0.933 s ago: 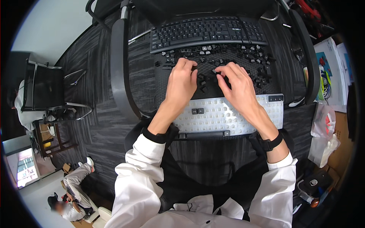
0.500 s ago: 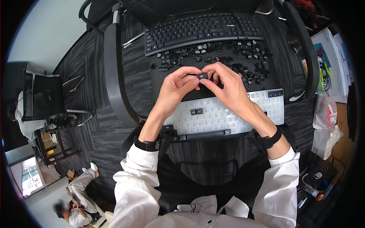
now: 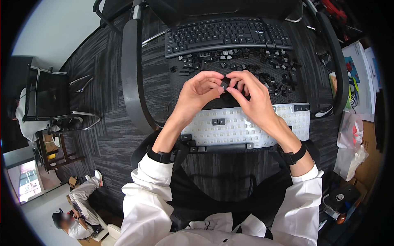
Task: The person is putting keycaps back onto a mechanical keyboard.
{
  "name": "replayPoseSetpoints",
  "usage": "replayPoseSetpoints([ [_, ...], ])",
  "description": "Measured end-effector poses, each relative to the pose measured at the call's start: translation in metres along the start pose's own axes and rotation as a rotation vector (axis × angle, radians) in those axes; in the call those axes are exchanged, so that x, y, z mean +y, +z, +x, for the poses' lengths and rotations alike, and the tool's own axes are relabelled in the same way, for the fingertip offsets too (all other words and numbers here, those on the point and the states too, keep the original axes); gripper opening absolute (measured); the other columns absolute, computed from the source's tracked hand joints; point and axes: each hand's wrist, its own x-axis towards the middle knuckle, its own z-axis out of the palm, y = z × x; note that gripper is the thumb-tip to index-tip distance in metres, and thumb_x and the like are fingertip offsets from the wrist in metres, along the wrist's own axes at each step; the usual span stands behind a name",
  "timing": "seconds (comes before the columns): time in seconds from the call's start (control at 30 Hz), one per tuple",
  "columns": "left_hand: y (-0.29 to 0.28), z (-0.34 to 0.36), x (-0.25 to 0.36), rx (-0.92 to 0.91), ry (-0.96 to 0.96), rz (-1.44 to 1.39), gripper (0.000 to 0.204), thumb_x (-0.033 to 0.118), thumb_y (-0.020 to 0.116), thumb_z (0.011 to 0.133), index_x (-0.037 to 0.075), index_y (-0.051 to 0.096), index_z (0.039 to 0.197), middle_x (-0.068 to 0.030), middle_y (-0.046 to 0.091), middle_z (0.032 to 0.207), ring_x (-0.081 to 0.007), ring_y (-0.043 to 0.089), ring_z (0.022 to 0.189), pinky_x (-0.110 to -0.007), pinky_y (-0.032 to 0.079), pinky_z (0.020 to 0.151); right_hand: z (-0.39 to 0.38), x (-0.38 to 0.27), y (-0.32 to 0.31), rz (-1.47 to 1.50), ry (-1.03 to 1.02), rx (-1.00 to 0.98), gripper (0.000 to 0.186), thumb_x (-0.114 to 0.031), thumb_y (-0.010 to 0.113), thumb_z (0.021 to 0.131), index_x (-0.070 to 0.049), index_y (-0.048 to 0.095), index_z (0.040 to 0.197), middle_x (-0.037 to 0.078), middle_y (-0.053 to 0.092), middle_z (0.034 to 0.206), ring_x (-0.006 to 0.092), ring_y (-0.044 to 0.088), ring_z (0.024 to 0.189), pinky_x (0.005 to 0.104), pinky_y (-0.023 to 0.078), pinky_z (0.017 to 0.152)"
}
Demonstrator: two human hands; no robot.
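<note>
A small black keycap (image 3: 224, 85) is pinched between the fingertips of my left hand (image 3: 198, 93) and my right hand (image 3: 255, 96), its top turned partly aside. Both thumbs and forefingers meet around it, above the far edge of a silver keyboard base (image 3: 238, 132). That base lies across my lap with rows of pale switch posts. Two black keycaps sit in its left-middle part, with more along its left and near edges. My right forearm covers part of its right side.
Many loose black keycaps (image 3: 283, 61) lie scattered on the dark textured chair seat (image 3: 180, 82). A complete black keyboard (image 3: 213, 37) stands behind them. Chair armrests (image 3: 133, 78) flank both sides. Plastic bags (image 3: 349, 135) lie at right; a seated person (image 3: 82, 217) is at lower left.
The keycap has turned between my fingertips, so its marked top faces less toward me. The whole view has shifted slightly; my hands stay close together above the base.
</note>
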Motion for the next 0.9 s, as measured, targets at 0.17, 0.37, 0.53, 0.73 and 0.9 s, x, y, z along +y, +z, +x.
replayPoseSetpoints([
  [0.17, 0.0024, -0.0016, -0.0011, -0.01, -0.064, 0.028, 0.027, 0.002, 0.07, 0.101, 0.0, 0.069, 0.127, -0.0073, 0.075, 0.106, -0.0141, 0.072, 0.095, -0.03, 0.058, 0.09, -0.0002, -0.0005, -0.0007, 0.013, -0.014, -0.03, 0.031, 0.001, 0.075, 0.091, -0.002, 0.066, 0.121, 0.01, 0.066, 0.101, 0.0235, 0.068, 0.082, 0.036, 0.058, 0.073],
  [0.37, 0.0011, 0.0013, -0.0063, -0.004, -0.079, -0.012, 0.023, 0.008, 0.069, 0.103, -0.001, 0.069, 0.124, -0.0116, 0.077, 0.109, -0.0187, 0.075, 0.096, -0.032, 0.06, 0.09, -0.0004, -0.0011, 0.0024, -0.051, -0.1, -0.002, 0.031, 0.0, 0.077, 0.089, -0.002, 0.068, 0.119, 0.011, 0.066, 0.108, 0.0255, 0.07, 0.086, 0.037, 0.059, 0.073],
  [0.53, -0.0016, -0.0013, -0.0018, -0.031, -0.08, -0.008, 0.022, 0.016, 0.067, 0.106, -0.001, 0.07, 0.121, -0.0114, 0.077, 0.108, -0.019, 0.075, 0.093, -0.032, 0.059, 0.086, -0.0008, 0.0003, 0.0006, -0.044, -0.074, 0.006, 0.03, -0.001, 0.077, 0.088, -0.002, 0.068, 0.117, 0.011, 0.067, 0.104, 0.0275, 0.069, 0.09, 0.0383, 0.058, 0.073],
  [0.73, 0.0015, -0.0003, -0.0024, -0.03, -0.065, 0.073, 0.019, 0.017, 0.067, 0.106, 0.001, 0.069, 0.117, -0.0084, 0.076, 0.104, -0.0147, 0.072, 0.088, -0.03, 0.057, 0.083, -0.0037, 0.0048, 0.0002, -0.068, -0.093, -0.012, 0.027, -0.004, 0.077, 0.088, -0.003, 0.066, 0.112, 0.01, 0.066, 0.104, 0.0325, 0.068, 0.095, 0.0418, 0.058, 0.076],
  [0.9, 0.0027, 0.0008, -0.0039, -0.022, -0.052, 0.098, 0.017, 0.014, 0.067, 0.106, 0.001, 0.069, 0.116, -0.0072, 0.075, 0.102, -0.0136, 0.071, 0.088, -0.029, 0.057, 0.082, -0.0046, 0.0054, -0.0005, -0.068, -0.091, -0.034, 0.028, -0.005, 0.077, 0.089, -0.004, 0.065, 0.114, 0.009, 0.066, 0.106, 0.0318, 0.068, 0.096, 0.0426, 0.058, 0.077],
])
